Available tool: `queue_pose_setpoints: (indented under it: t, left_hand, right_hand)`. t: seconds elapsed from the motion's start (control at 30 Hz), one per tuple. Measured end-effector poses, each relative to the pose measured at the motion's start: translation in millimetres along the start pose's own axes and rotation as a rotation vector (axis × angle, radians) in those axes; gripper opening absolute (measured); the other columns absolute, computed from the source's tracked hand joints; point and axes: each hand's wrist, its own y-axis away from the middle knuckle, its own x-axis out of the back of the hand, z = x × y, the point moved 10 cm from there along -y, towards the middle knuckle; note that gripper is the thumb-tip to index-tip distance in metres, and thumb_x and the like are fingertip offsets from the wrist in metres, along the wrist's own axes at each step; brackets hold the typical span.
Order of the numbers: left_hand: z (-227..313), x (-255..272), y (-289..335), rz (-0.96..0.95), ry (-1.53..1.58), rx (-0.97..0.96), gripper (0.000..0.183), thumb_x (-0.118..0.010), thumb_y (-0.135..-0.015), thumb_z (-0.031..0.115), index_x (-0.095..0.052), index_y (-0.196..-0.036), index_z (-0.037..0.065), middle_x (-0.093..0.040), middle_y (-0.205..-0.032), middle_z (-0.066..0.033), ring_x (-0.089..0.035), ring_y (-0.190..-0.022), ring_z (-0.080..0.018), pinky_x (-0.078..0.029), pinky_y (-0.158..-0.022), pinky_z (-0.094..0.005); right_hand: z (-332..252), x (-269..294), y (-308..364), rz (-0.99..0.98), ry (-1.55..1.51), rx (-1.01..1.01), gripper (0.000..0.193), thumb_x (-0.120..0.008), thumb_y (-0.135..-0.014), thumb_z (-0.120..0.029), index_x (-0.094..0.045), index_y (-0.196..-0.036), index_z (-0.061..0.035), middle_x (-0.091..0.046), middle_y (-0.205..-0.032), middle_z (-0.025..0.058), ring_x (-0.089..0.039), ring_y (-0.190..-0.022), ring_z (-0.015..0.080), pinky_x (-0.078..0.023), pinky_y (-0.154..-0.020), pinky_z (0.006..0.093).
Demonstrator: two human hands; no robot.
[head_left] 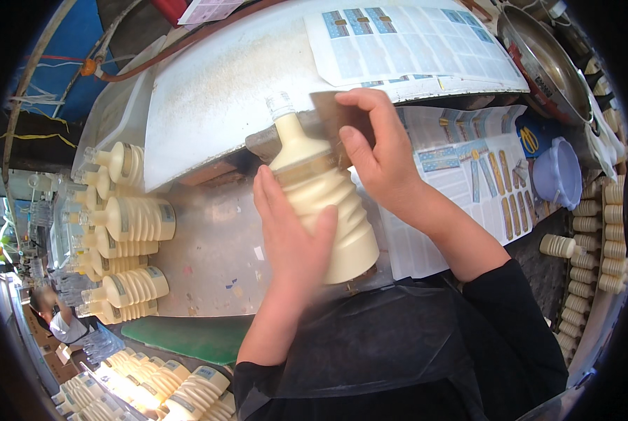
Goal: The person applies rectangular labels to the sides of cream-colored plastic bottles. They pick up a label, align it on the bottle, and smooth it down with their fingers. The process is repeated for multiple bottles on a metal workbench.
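Note:
A cream bottle (352,242) with spiral ribs and a clear threaded neck lies tilted in front of me, its neck pointing away. My left hand (289,235) is wrapped over its left side, thumb across the ribs. A thin brownish band (303,170) runs around the bottle's shoulder. In my right hand (384,151) is a flat brown card-like scraper (326,116), pinched between thumb and fingers. Its lower edge is at the right end of the band; whether it presses on the bottle I cannot tell.
Several similar bottles (142,217) lie stacked at the left of the metal table (208,259), with more at lower left and far right. Label sheets (412,49) lie on the white board and at right (426,238). A purple bucket (558,175) and metal pan (545,59) stand at right.

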Motion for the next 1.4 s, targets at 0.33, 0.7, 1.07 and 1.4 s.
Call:
queue_pose_setpoints:
  t: [0.33, 0.7, 1.07, 1.4]
  left_hand:
    - [-32, 0, 12, 0.092, 0.607, 0.248, 0.065, -0.054, -0.099, 0.012, -0.031, -0.158, -0.003, -0.037, -0.156, -0.0214, -0.045, -0.139, -0.0313, -0.041, -0.113, -0.0419]
    - [-48, -10, 15, 0.139, 1.208, 0.463, 0.047, -0.046, -0.106, 0.01, -0.043, -0.151, -0.002, -0.054, -0.145, -0.014, -0.059, -0.125, -0.021, -0.049, -0.106, -0.0358]
    - [-85, -15, -19, 0.088, 0.375, 0.072, 0.018, -0.048, -0.106, 0.024, -0.058, -0.108, 0.01, -0.062, -0.106, -0.0103, -0.061, -0.098, -0.0242, -0.05, -0.085, -0.0379]
    - [-73, -41, -31, -0.028, 1.073, 0.497, 0.048, -0.041, -0.111, 0.044, -0.056, -0.134, 0.004, -0.066, -0.125, -0.0124, -0.065, -0.111, -0.0227, -0.054, -0.096, -0.041]
  right_hand:
    - [-78, 5, 23, -0.032, 0.25, 0.461, 0.024, -0.074, -0.08, 0.0, -0.069, -0.103, -0.0042, -0.072, -0.101, 0.0101, -0.072, -0.088, 0.0278, -0.058, -0.076, 0.0371]
    - [-123, -57, 43, -0.241, 0.409, 0.597, 0.014, -0.067, -0.072, -0.011, -0.064, -0.086, -0.0078, -0.06, -0.079, 0.005, -0.063, -0.073, 0.0216, -0.048, -0.065, 0.0352]
    - [-112, -99, 21, -0.288, 0.671, 0.469, 0.019, -0.068, -0.074, -0.014, -0.065, -0.091, -0.0052, -0.065, -0.081, 0.0098, -0.069, -0.082, 0.0237, -0.052, -0.07, 0.0383]
    - [-34, 8, 14, -0.028, 0.172, -0.113, 0.031, -0.063, -0.096, -0.017, -0.066, -0.123, -0.0015, -0.071, -0.114, 0.0218, -0.07, -0.1, 0.0395, -0.056, -0.087, 0.0451]
